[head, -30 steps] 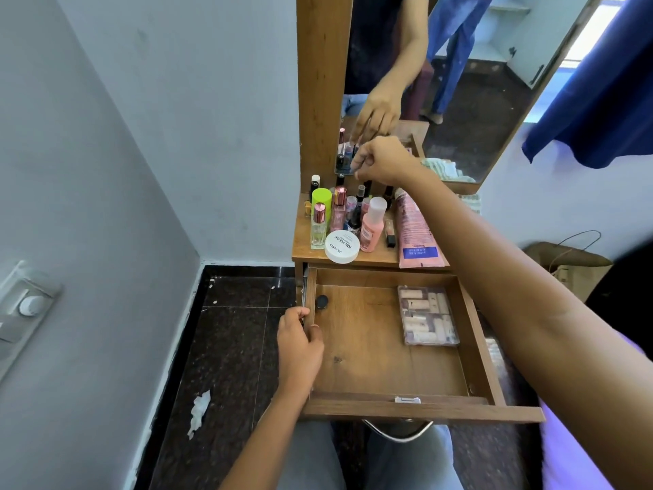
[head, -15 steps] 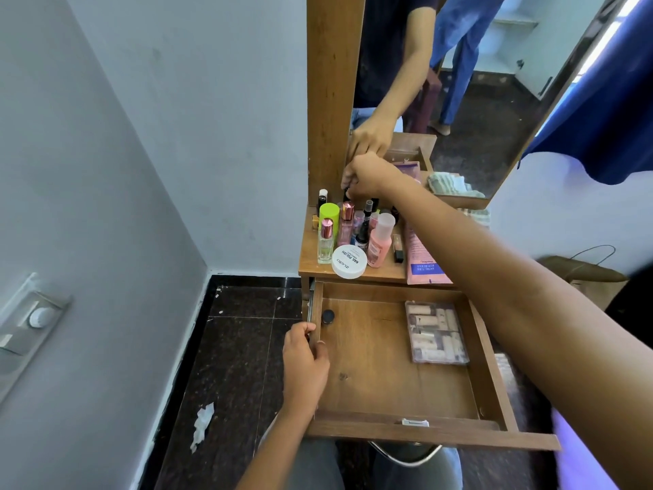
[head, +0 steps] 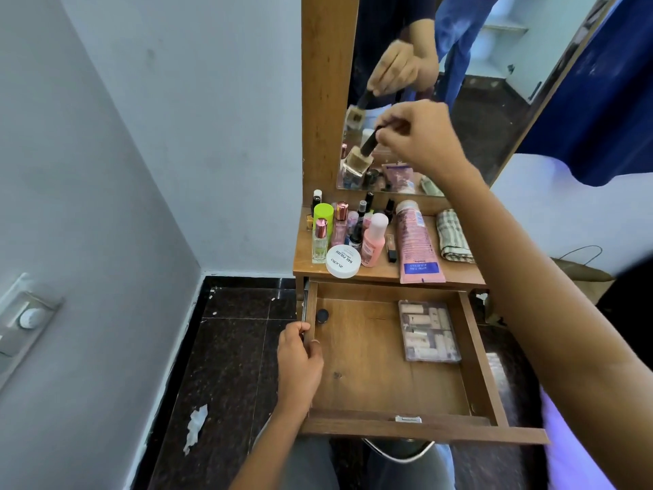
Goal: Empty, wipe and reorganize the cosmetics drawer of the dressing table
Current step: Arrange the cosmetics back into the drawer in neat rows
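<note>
The wooden drawer (head: 367, 376) stands pulled out below the dressing table top (head: 456, 274). My left hand (head: 300, 358) grips its left side wall. Inside lie a clear palette case (head: 429, 330) at the right and a small black cap (head: 322, 315) at the back left. My right hand (head: 420, 136) is raised in front of the mirror (head: 494, 100), pinching the black cap of a beige foundation bottle (head: 358, 160) that hangs tilted above the table top.
On the table top stand several bottles, a lime-capped bottle (head: 323, 215), a pink bottle (head: 374, 242), a white round jar (head: 342, 262), a pink tube (head: 415, 242) and a folded checked cloth (head: 454, 236). A paper scrap (head: 196, 427) lies on the dark floor by the left wall.
My right hand went down among the bottles at the back of the table top and has come up holding the foundation bottle. My left hand has stayed on the drawer's side.
</note>
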The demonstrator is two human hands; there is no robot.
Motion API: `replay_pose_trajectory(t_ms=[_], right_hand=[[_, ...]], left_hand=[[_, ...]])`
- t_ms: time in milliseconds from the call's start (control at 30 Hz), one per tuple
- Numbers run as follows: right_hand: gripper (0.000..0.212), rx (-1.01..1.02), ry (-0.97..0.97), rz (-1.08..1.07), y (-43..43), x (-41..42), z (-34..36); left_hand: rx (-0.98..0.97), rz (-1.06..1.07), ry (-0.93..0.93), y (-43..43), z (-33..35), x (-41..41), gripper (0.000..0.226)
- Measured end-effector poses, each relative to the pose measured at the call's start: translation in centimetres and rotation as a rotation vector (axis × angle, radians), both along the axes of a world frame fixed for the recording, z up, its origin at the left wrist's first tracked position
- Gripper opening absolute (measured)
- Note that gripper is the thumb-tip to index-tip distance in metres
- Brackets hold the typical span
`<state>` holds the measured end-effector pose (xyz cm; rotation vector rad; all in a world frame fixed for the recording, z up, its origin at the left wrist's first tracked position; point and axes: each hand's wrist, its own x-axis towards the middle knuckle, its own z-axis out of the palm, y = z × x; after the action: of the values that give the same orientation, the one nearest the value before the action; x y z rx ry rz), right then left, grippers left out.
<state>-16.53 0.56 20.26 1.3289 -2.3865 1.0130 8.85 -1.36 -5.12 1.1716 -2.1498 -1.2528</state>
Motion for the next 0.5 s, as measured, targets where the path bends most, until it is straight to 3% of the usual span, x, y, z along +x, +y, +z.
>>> replay_pose_trajectory(t_ms=[133,367,500], right_hand=[[0.012,-0.104,-0.173,0.05,4.3,4.2,1.5],[0.016,0.316,-0.244,0.109,6.4,9.9,-6.6],[0.018,0.362,-0.238,0.041,6.1,11.4,-14.8]], left_hand=[[0.011,-0.001,0.01,0.0,0.1,0.0,0.03],[0.028,-0.007,0.017,0.0,0.1,0.2,0.028],[0.044,0.0,0.011,0.1,0.2,0.2,0.027]])
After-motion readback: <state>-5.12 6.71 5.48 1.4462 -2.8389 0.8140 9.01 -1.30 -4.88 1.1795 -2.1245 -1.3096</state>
